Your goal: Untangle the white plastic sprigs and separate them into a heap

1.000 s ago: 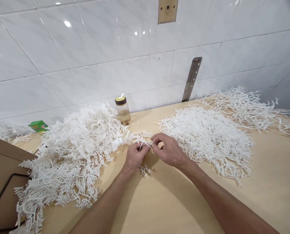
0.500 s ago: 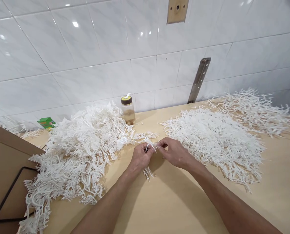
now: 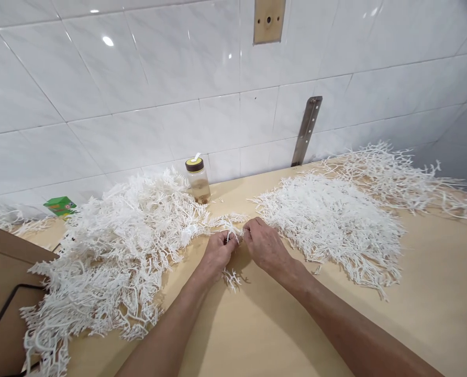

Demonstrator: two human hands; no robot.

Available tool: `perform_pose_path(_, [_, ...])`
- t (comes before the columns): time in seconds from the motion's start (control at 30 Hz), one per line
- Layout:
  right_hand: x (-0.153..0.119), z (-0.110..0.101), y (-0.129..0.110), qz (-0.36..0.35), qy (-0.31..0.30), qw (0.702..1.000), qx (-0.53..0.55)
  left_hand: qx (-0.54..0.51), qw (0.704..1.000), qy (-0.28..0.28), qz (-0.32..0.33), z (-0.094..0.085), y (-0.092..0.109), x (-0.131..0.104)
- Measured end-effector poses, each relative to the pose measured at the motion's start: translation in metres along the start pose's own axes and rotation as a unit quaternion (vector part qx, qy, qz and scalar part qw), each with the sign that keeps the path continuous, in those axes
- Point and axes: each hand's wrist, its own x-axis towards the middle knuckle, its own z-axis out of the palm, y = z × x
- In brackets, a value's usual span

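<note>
Near the middle of the table, my left hand [image 3: 218,253] is closed in a pinch on a white branching sprig [image 3: 232,230], thin and twig-like. Part of a sprig [image 3: 232,279] hangs out below that hand. Close beside it on the right, my right hand [image 3: 264,242] is closed, its fingertips at the sprig's end; the back of the hand hides what they hold. To the left lies a large heap of white branching strands [image 3: 127,246]. On the right, a flatter pile of similar white sprigs [image 3: 339,225] spreads near my right hand.
A lidded bottle [image 3: 198,183] with liquid stands behind the left heap. A green box [image 3: 60,206] sits at the far left, near a brown cardboard box [image 3: 9,262]. More loose white branches [image 3: 394,175] lie back right. A metal bracket [image 3: 307,131] leans by the tiled wall.
The view has shifted a little to the right. My right hand has turned so its back faces up more, staying close to my left hand, which keeps its pinch.
</note>
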Motion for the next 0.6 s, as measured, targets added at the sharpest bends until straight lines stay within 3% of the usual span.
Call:
perform_pose_path(0.17, [-0.001,0.003,0.001,-0.037,-0.011,0.999,0.0,-0.045,0.998,-0.022,-0.047,-0.002,0.011,-0.004])
perform_pose_path(0.6, [-0.002,0.004,0.011,-0.078,0.02,0.997,0.021,-0.024,0.999,-0.002,-0.035,0.002,0.008,0.0])
